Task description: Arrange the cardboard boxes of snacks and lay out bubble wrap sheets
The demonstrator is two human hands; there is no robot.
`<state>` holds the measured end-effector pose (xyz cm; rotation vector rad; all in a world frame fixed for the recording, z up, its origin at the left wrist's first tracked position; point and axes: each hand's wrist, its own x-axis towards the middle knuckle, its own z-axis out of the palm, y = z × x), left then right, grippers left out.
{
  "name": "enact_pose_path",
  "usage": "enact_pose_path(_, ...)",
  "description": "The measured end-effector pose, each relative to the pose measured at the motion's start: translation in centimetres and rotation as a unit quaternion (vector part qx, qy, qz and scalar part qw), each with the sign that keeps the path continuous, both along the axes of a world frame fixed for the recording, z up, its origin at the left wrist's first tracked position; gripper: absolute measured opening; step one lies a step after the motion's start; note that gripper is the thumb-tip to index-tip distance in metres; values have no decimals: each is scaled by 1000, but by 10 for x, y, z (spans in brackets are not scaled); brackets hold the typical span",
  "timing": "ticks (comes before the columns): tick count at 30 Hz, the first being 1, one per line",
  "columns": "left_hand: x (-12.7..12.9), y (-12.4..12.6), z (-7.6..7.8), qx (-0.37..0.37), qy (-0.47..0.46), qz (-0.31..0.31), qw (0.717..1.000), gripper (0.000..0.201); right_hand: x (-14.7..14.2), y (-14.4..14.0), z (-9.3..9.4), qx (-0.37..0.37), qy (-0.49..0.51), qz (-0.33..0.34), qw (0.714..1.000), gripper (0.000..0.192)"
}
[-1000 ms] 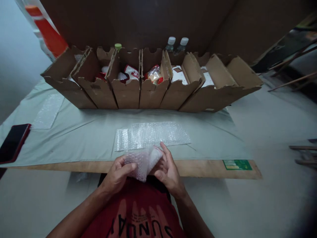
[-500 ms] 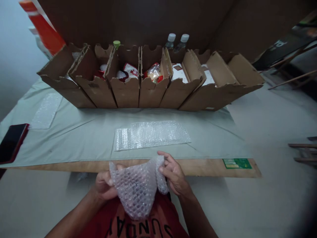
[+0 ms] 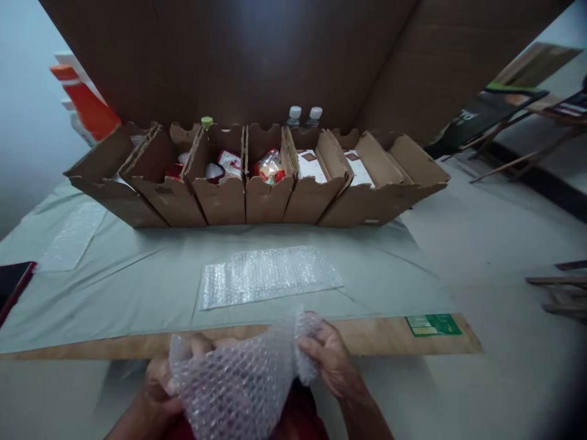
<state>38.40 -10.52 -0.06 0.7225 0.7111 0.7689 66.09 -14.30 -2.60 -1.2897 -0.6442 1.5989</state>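
Both my hands hold one sheet of bubble wrap (image 3: 238, 385) over my lap, in front of the board's near edge. My left hand (image 3: 158, 382) pinches its left corner and is mostly hidden behind the sheet. Gripping the right top corner is my right hand (image 3: 330, 357). The sheet hangs spread open between them. A second, flat bubble wrap sheet (image 3: 268, 275) lies on the grey-green cloth (image 3: 137, 275) just beyond my hands.
A row of open cardboard boxes (image 3: 257, 195) stands at the back with packets, white cartons and bottles (image 3: 302, 116). Another bubble wrap piece (image 3: 71, 235) lies far left beside a red phone (image 3: 11, 284). A green label (image 3: 433, 325) sits on the wooden board's edge.
The folded bubble wrap has been opened out between my hands and now hangs lower and wider. The camera has tilted up, so the boxes sit lower in view.
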Motion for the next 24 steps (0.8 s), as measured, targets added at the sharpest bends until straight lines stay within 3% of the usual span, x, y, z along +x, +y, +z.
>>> enact_pose_path(3, -8, 21, 14, 62, 126, 5, 990, 32, 38, 11, 11, 28, -169, -115, 978, 46)
enact_pose_path(6, -8, 41, 30, 153, 305, 22, 940, 23, 66, 25, 26, 85, -388, -195, 897, 36)
enact_pose_path(8, -5, 52, 34, 180, 351, 54, 917, 27, 75, 35, 32, 127, -475, -210, 845, 35)
enact_pose_path(11, 0, 65, 20, 206, 431, 100, 873, 30, 80, 53, 24, 164, -525, -183, 815, 34)
enact_pose_path(14, 3, 76, -7, 249, 569, 80, 780, 39, 83, 72, -4, 174, -604, -123, 768, 37)
enact_pose_path(16, 4, 80, -23, 302, 642, 69, 701, 49, 87, 80, -21, 176, -678, -92, 708, 41)
enact_pose_path(18, 4, 81, -32, 366, 682, 84, 628, 56, 96, 84, -26, 178, -733, -89, 651, 53)
enact_pose_path(21, 9, 76, -30, 456, 678, 123, 563, 55, 112, 88, 2, 222, -759, -113, 602, 62)
enact_pose_path(24, 31, 69, -20, 547, 607, 104, 567, 56, 116, 111, 64, 339, -741, -96, 573, 48)
